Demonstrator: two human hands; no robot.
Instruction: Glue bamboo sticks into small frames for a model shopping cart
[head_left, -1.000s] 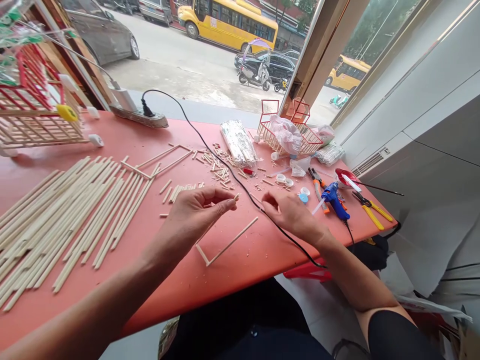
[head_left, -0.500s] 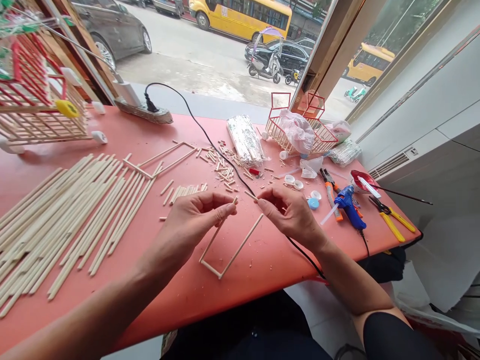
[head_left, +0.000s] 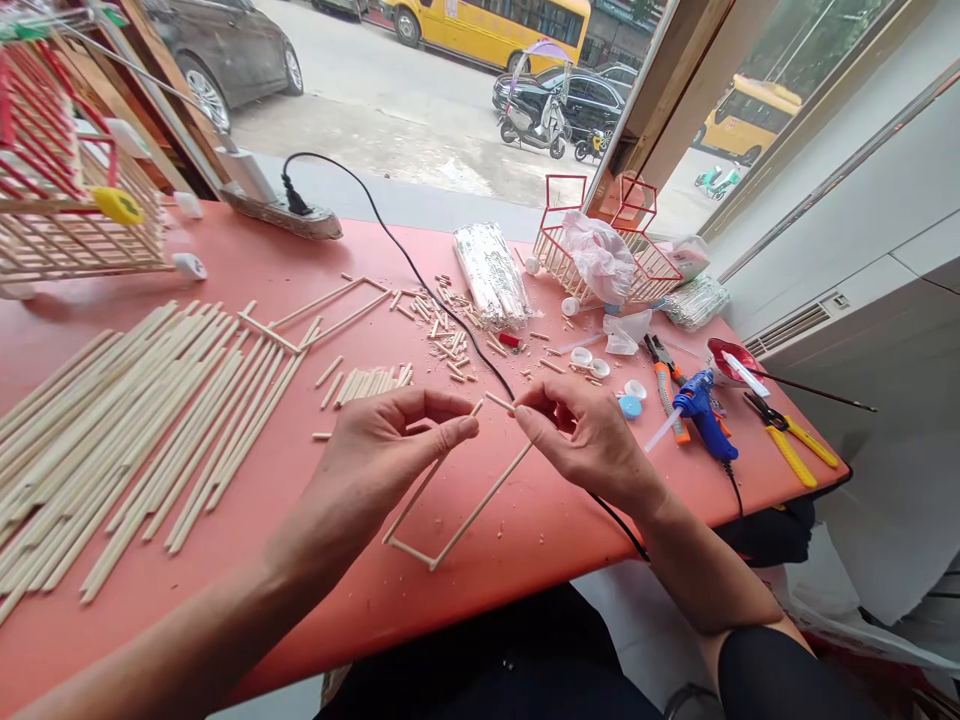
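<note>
My left hand (head_left: 409, 440) pinches the upper end of one long side of a three-sided wooden stick frame (head_left: 480, 507). The frame's joined short side points toward me, low over the table, and its second long side runs up to just beneath my right hand (head_left: 574, 425). Between the thumb and fingers of that hand is a short wooden stick (head_left: 499, 402). Its free end lies close to the frame tip in my left fingers; I cannot tell whether they touch. A similar stick frame (head_left: 337, 318) rests farther back on the left.
Long wooden sticks (head_left: 135, 440) cover the table's left side, with short cut sticks (head_left: 371, 383) beside them. A black cable (head_left: 420, 275) crosses behind my hands. On the right lie a blue glue gun (head_left: 701, 415), pliers (head_left: 664, 385) and yellow-handled cutters (head_left: 795, 445).
The frame's joined end has shifted slightly toward me and left. The short stick in my right hand now shows more of its length, near the left fingertips.
</note>
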